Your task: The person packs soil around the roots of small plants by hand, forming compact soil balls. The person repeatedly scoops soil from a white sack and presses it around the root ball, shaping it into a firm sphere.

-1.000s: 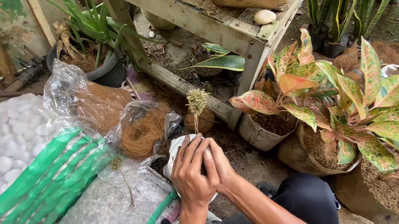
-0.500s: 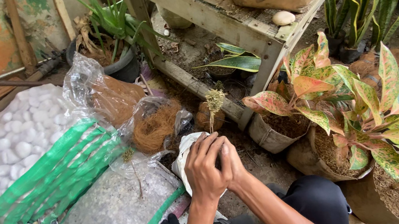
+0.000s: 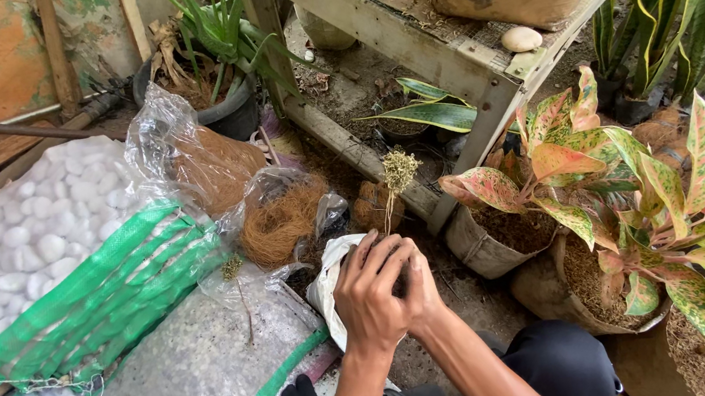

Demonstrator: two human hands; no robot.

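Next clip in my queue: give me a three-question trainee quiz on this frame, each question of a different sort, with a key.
1. True or false: the left hand and the right hand are clasped together around one thing.
2. What lies directly left of the hands?
A. a white plastic bag
B. a metal bucket
C. a glass jar
3. Fill in: the dried plant stem rises from between the hands and ends in a small ______ tuft.

Key
1. True. Both hands close on a dark clump, mostly hidden by the fingers.
2. A.
3. Dried, yellowish seed-head tuft, in front of the wooden bench.
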